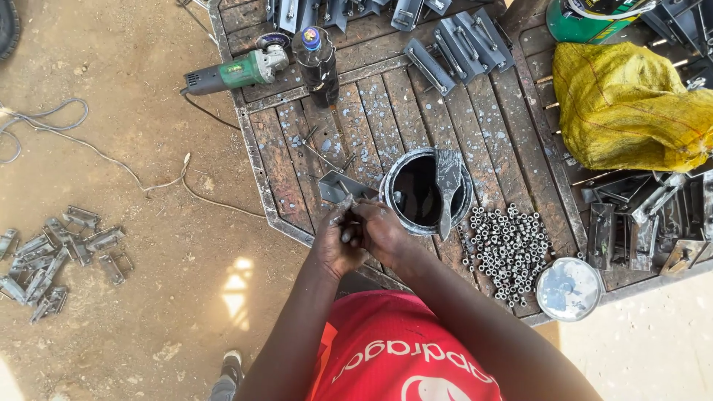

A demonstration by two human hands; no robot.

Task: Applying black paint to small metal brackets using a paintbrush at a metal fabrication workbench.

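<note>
wooden slats of the work table (416, 111) fill the far and right of my view, grey with paint spots. on its far right lies a yellow sack (631, 104), and along the far edge a row of finished grey brackets (460, 41) sits drying, as i judge it, so a fair batch looks done. on the dirt at the left, another heap of brackets (56, 256) lies well apart from the table; i cannot tell whether those are painted. a green angle grinder (234, 72) rests at the far left corner. near the middle stands the paint tin (425, 191) with a brush (448, 186) across it, and just right of it a pile of small nuts (509, 249). my left hand (338, 241) and right hand (382, 230) are pressed together, fingers closed around a small metal bracket (343, 189) at the near edge, just left of the tin. this piece looks mid-handling, with more left.
</note>
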